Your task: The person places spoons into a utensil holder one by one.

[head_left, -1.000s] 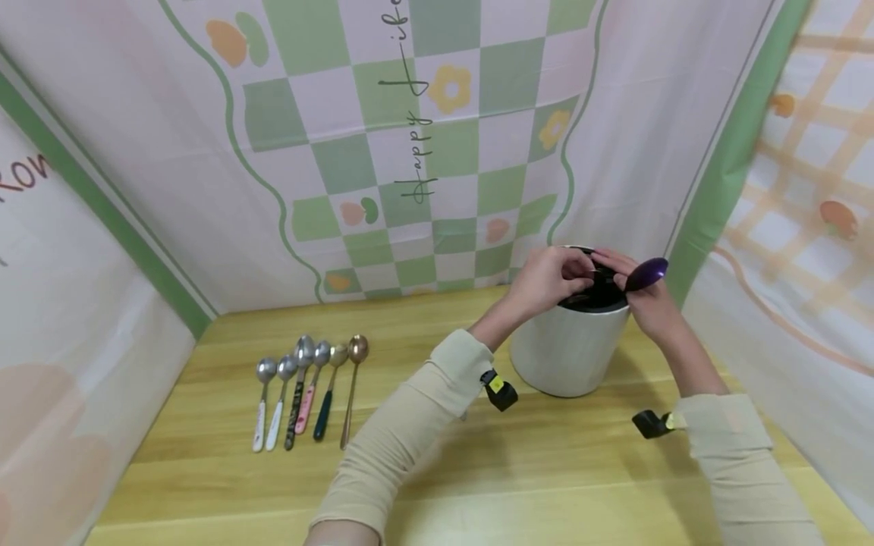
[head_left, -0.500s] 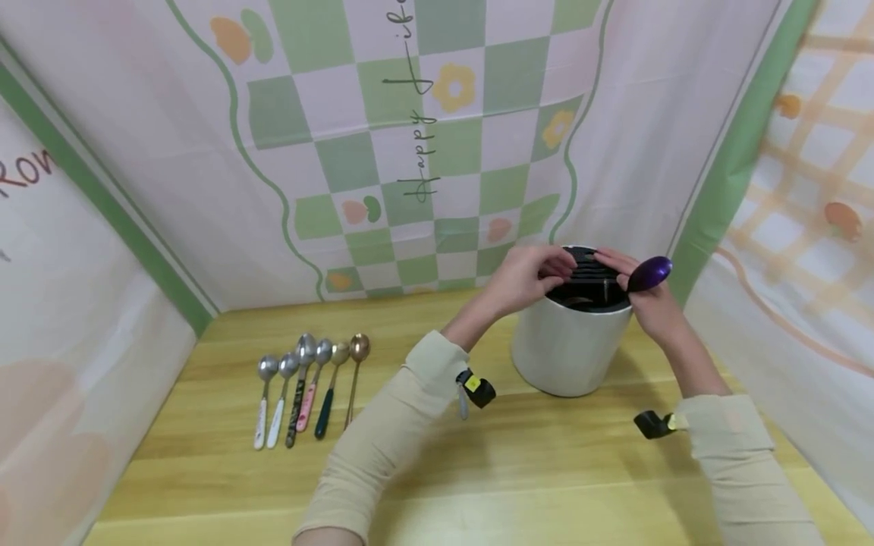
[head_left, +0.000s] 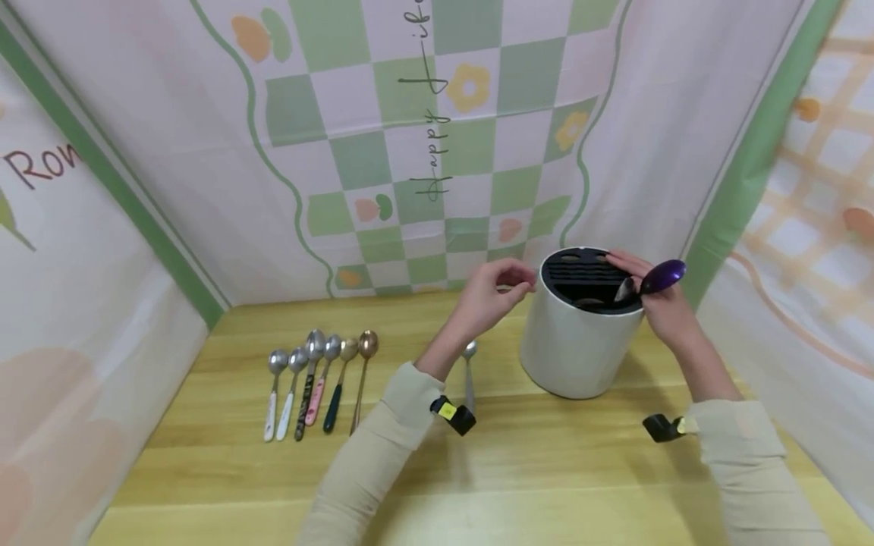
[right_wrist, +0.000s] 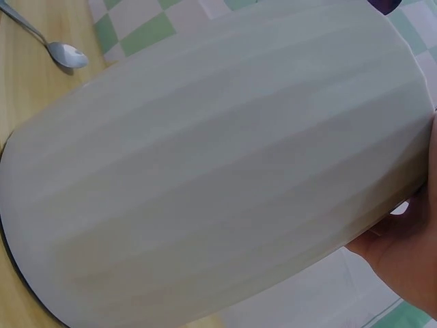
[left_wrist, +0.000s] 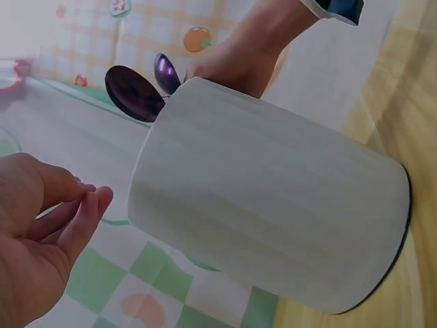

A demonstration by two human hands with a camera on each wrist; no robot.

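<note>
A white ribbed utensil holder (head_left: 580,349) with a black slotted insert (head_left: 580,271) stands upright on the table. A spoon with a purple bowl (head_left: 664,277) sticks out over its right rim, bowl up. Just left of that, a smaller, silvery-looking spoon bowl (head_left: 624,290) leans at the insert. My right hand (head_left: 658,303) rests on the right rim, fingers stretched along the back of it. My left hand (head_left: 495,292) hangs left of the rim, fingers loosely curled, thumb close to the fingertips; nothing shows between them in the left wrist view.
A silver spoon (head_left: 470,368) lies on the table below my left wrist, left of the holder. Farther left, several spoons (head_left: 315,387) with white, patterned, pink, dark green and copper-coloured handles lie in a row. Printed curtains (head_left: 410,152) close off the back and sides.
My left hand has moved out of the holder's top to the left, away from the rim. A second spoon bowl now shows beside the purple one. The right hand stays on the rim.
</note>
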